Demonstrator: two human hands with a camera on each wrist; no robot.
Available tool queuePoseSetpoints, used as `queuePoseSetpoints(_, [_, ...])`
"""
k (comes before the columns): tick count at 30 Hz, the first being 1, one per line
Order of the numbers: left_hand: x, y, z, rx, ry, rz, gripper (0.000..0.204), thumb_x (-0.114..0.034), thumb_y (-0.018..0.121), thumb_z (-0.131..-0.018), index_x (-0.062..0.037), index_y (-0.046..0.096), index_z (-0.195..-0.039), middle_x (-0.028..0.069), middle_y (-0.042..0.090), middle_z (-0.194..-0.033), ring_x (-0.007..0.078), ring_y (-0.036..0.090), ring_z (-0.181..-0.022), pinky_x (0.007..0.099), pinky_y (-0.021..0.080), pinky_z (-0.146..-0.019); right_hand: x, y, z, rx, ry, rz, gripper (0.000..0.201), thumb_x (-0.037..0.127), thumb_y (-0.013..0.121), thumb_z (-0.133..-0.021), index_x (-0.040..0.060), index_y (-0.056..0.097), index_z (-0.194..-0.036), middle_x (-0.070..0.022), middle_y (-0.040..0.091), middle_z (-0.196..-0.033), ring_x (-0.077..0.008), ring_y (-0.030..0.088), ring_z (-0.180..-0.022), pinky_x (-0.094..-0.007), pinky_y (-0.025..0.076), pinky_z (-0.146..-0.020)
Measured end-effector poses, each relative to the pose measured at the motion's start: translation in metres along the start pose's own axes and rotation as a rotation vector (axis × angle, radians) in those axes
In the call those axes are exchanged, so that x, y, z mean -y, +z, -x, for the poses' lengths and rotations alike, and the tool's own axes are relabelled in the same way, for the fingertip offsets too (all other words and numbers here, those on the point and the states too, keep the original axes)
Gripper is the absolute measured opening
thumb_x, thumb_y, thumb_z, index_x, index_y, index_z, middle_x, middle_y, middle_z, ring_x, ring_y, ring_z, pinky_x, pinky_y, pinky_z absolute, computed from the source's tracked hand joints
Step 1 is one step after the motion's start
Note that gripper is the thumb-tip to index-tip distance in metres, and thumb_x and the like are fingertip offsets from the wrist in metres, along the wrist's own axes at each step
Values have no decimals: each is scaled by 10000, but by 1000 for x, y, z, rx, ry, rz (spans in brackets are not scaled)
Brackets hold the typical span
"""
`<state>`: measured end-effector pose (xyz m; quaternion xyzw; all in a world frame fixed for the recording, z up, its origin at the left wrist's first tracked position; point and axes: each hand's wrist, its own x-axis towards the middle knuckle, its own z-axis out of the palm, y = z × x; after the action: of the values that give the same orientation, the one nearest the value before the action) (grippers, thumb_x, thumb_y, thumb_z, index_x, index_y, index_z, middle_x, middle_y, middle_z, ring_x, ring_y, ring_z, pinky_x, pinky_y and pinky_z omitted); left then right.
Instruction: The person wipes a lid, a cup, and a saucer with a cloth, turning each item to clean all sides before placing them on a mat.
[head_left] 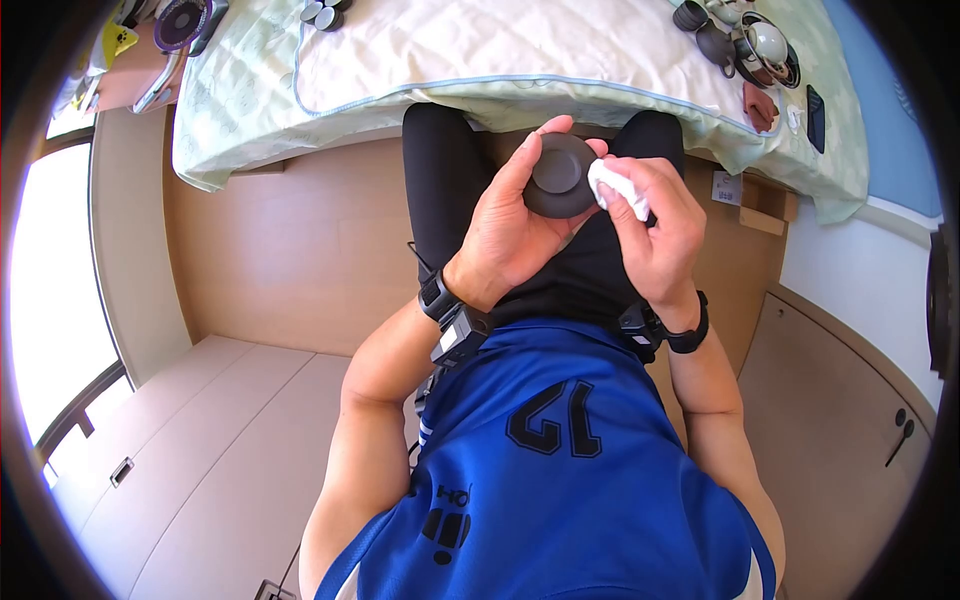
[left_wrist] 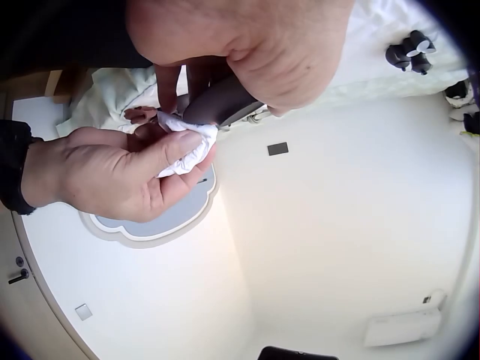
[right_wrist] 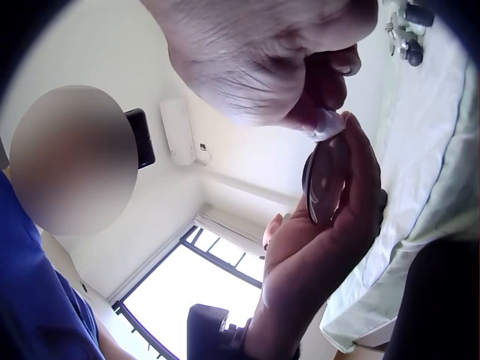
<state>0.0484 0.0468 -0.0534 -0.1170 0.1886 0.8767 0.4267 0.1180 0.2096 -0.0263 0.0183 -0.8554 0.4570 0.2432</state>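
A dark grey round saucer (head_left: 562, 175) with a circular centre lies in my left hand (head_left: 505, 232), thumb along one side and fingers on the far side. My right hand (head_left: 662, 222) pinches a crumpled white tissue (head_left: 620, 190) at the saucer's right rim. In the left wrist view the tissue (left_wrist: 187, 150) is bunched between thumb and fingers, right at the edge of the dark saucer (left_wrist: 219, 101). The right wrist view shows the saucer (right_wrist: 328, 178) nearly edge-on, gripped by the left hand (right_wrist: 319, 251), with the tissue (right_wrist: 328, 124) at its upper end.
Ahead stands a bed with a quilted white cover (head_left: 480, 45). Small dark cups (head_left: 325, 15) lie at its far left. At the right are a dark pitcher (head_left: 714, 45), a tea set in a round holder (head_left: 765, 50), a brown cloth (head_left: 759, 106) and a phone (head_left: 816, 118).
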Motion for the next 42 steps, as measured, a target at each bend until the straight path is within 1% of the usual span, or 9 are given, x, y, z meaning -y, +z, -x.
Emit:
queuePoseSetpoints(6, [2,-5,-1,-32,-13,0,423,-373,533,-1131,-128,520,-1476,166,596,-1500,260,591,-1369,437,478,-1167,-9,-4,8,47,282,-244,173,32,742,-981,-8,736,-1149,-56,726,-987,-102,665,-864,-250,524,-750])
queuePoseSetpoints(12, [0,-11,-5,-30,-29,-1,324,-313,592,-1105,-118,613,-1363,147,664,-1386,250,628,-1308,435,508,-1131,-2,-2,12,36,440,-578,209,43,708,-1029,-52,694,-1214,-68,737,-1085,-96,673,-977,-240,550,-863])
queuePoseSetpoints(21, [-8,-10,-5,-8,-23,-194,333,-253,627,-1088,-80,628,-1372,68,716,-1209,222,694,-1163,436,565,-1040,-1,-13,13,17,502,-641,229,29,702,-1029,-77,682,-1231,-90,731,-1097,-106,679,-998,-248,562,-850])
queuePoseSetpoints(26, [-1,-2,-4,-88,-41,-370,361,-262,544,-1130,-72,603,-1432,54,704,-1180,194,684,-1123,405,569,-990,10,-8,14,82,290,-268,204,-6,715,-977,-45,711,-1177,-120,767,-1053,-138,717,-913,-275,569,-814])
queuePoseSetpoints(28, [5,2,-3,-128,-84,-328,447,-398,504,-1139,-72,588,-1432,70,675,-1213,183,649,-1135,384,553,-988,12,1,18,114,192,-230,197,10,731,-948,-14,725,-1144,-140,766,-1032,-222,739,-870,-312,566,-777])
queuePoseSetpoints(30, [8,-3,-5,-33,-123,-254,489,-449,488,-1133,-68,587,-1423,78,681,-1226,199,656,-1139,390,551,-988,14,5,17,135,86,-222,195,27,739,-948,-7,729,-1139,-136,761,-1036,-233,736,-868,-324,561,-764])
queuePoseSetpoints(33, [8,-5,-1,54,-214,-175,519,-486,480,-1122,-73,596,-1413,88,687,-1258,216,659,-1171,415,546,-1014,13,2,16,199,215,-335,195,34,745,-957,-20,724,-1143,-124,768,-1070,-198,735,-910,-311,568,-793])
queuePoseSetpoints(38, [4,11,6,-50,-275,-40,586,-552,483,-1082,-90,605,-1421,95,684,-1336,232,656,-1225,474,520,-1077,21,-5,11,-20,507,-693,200,36,717,-1009,-60,711,-1184,-143,744,-1198,-164,711,-1047,-301,587,-911])
queuePoseSetpoints(42, [3,8,4,-3,-296,108,572,-560,498,-1078,-76,627,-1352,93,673,-1317,242,645,-1226,460,551,-1028,10,-9,3,97,90,-238,217,-16,779,-890,1,747,-1104,-124,734,-1113,-242,716,-1015,-374,579,-873])
